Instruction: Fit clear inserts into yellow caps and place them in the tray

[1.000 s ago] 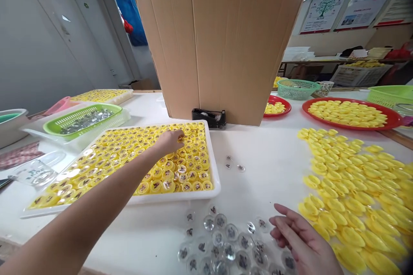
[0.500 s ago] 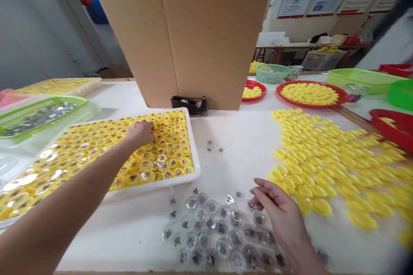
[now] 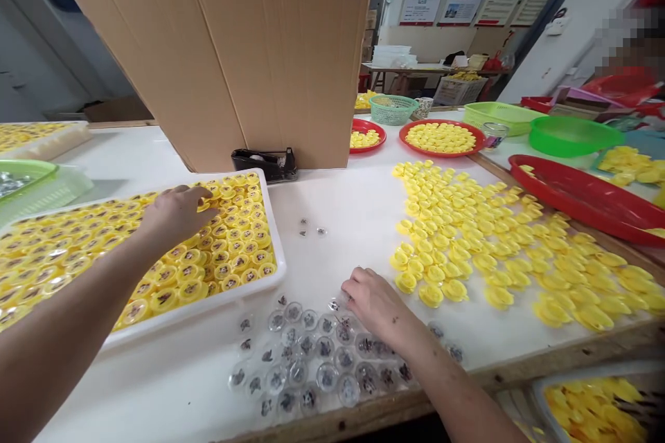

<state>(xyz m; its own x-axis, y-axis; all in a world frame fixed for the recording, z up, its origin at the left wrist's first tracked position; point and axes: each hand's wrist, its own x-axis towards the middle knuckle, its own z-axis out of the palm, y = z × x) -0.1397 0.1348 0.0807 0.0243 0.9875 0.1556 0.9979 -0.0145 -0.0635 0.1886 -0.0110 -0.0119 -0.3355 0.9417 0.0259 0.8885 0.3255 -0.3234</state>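
Observation:
My left hand (image 3: pixel 174 216) is over the white tray (image 3: pixel 278 259), which is packed with round yellow pieces (image 3: pixel 167 299) bearing small printed pictures under clear tops. Its thumb and index finger close around the edge of one yellow piece near the tray's far right part. On the table, my right hand (image 3: pixel 371 301) bends its fingers down at a clear round disc (image 3: pixel 335 304) with a dark printed figure; the fingertips touch its edge and partly hide one another. Several similar clear discs (image 3: pixel 327 376) lie spread below that hand.
Many plain yellow pieces (image 3: pixel 441 270) spread across the table's right side. Red plates (image 3: pixel 475 145), a red tray (image 3: pixel 587 194) and green baskets (image 3: pixel 392 111) stand behind them. A tall cardboard sheet (image 3: pixel 249 48) and a black tape dispenser (image 3: pixel 264 165) stand behind the white tray.
The view has swung to the right. My right hand has turned palm down and closed in on a clear disc. My left hand stays over the tray, its fingers lifted slightly.

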